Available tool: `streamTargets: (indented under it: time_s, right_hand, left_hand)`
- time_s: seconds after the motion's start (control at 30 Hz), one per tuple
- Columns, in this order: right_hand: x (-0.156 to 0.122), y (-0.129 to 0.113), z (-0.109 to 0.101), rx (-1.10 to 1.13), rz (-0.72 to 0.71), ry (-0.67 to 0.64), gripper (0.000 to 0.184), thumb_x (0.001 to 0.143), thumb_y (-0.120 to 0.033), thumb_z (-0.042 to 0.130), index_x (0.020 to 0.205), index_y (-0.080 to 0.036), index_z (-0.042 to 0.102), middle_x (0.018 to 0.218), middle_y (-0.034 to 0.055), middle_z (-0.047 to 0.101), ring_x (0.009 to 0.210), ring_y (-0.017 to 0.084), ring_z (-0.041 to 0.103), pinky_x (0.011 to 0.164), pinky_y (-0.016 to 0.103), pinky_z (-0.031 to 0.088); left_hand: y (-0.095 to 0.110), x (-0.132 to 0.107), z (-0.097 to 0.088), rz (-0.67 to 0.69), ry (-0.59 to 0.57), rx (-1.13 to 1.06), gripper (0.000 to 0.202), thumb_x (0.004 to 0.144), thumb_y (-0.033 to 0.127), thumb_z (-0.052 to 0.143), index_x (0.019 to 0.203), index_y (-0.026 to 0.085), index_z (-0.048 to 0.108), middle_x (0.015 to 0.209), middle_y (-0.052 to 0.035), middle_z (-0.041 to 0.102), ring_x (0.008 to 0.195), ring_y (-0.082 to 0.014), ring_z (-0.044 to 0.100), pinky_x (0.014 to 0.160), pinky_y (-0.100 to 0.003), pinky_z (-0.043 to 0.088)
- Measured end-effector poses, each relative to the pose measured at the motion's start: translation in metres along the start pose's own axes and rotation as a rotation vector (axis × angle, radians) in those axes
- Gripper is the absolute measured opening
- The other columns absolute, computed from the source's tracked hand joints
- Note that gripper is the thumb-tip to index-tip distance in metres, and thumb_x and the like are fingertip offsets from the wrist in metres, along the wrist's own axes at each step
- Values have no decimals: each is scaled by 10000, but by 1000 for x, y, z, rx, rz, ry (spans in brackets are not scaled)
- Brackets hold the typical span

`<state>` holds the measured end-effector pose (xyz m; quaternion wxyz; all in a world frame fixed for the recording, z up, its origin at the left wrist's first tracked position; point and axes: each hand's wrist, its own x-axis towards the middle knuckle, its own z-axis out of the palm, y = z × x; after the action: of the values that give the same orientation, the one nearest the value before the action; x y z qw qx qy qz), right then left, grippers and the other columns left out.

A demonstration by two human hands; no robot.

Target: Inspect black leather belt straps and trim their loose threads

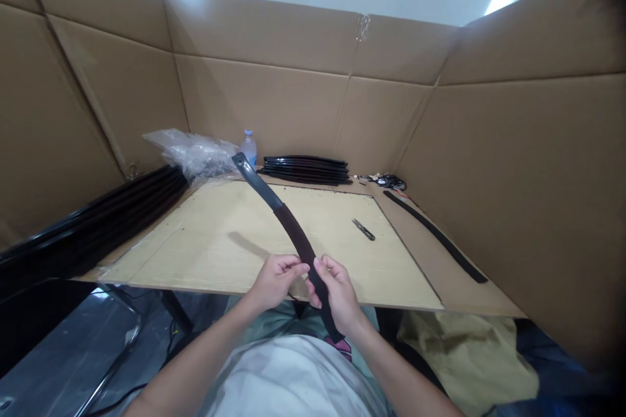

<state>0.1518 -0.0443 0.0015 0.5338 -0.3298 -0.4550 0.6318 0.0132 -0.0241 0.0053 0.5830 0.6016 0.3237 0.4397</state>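
A long curved black strip [299, 232] slants across the front of the table, its far end raised. That far end is bare, glossy and has a small hole; a matte dark covering wraps the rest. My right hand [337, 290] grips the covered part from the right, thumb on top. My left hand [282, 281] is closed at the strip's left edge, thumb and fingers pinched against it; some of its fingertips lie behind the strip. Thread snips [363, 229] lie on the board beyond my right hand. The strip's near end hangs over my lap.
Cardboard walls [264, 98] enclose the table. Stacked black strips [306, 171] stand at the back, more strips [98, 221] at left. Another flat curved strip [435, 234] lies at right. Clear plastic bags [200, 155], a bottle [249, 146] and a dark tangle [390, 181] sit along the back.
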Motion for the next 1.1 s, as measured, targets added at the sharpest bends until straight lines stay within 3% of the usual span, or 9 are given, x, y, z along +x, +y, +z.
streamTargets:
  time_s: [0.23, 0.37, 0.5, 0.7, 0.87, 0.97, 1.1]
  right_hand:
    - [2, -1, -1, 46, 5, -8, 294, 848, -466, 484, 743, -195, 442, 568, -17, 573, 396, 89, 468, 371, 187, 312]
    - [2, -1, -2, -19, -95, -22, 269, 831, -391, 551, 700, -188, 435, 664, -8, 590, 513, 92, 508, 475, 201, 374]
    - [2, 0, -3, -132, -150, 6, 202, 832, -363, 559, 773, -181, 493, 723, 6, 604, 575, 102, 519, 524, 212, 396]
    - [4, -4, -6, -145, -152, 32, 246, 735, -289, 682, 903, -178, 541, 756, 0, 610, 625, 107, 541, 588, 223, 440]
    - [6, -6, -9, -152, -83, 34, 362, 612, -237, 774, 905, -170, 572, 760, 7, 619, 658, 127, 562, 554, 223, 474]
    - [6, -8, -10, -172, -41, -8, 324, 573, -227, 794, 823, -158, 600, 690, -9, 613, 593, 115, 549, 531, 226, 481]
    - [4, -13, -9, -199, -42, -117, 234, 625, -277, 759, 701, -152, 577, 614, -30, 578, 491, 96, 518, 471, 230, 473]
  left_hand:
    - [2, 1, 3, -5, -6, -99, 277, 815, 379, 529, 678, 138, 517, 545, -17, 619, 483, -188, 631, 465, -272, 478]
    - [5, 5, 1, 83, 117, 12, 314, 817, 356, 536, 596, 132, 523, 519, 3, 589, 472, -123, 579, 476, -214, 429]
    - [2, 8, -3, 128, 211, 141, 319, 807, 330, 554, 568, 118, 566, 504, 19, 562, 474, -85, 501, 477, -183, 378]
    - [-4, 9, -6, 110, 98, 31, 189, 767, 284, 605, 773, 102, 654, 709, -32, 652, 656, -145, 575, 608, -226, 442]
    - [0, 7, -6, 86, 2, -65, 249, 759, 279, 619, 929, 100, 660, 851, -85, 678, 773, -191, 607, 713, -287, 473]
    - [0, 5, -7, 70, -1, -42, 236, 758, 295, 624, 872, 93, 666, 790, -72, 669, 717, -170, 601, 659, -260, 471]
    - [-4, 5, -9, 39, 48, 2, 249, 733, 331, 648, 700, 86, 618, 602, -16, 585, 535, -105, 535, 490, -198, 411]
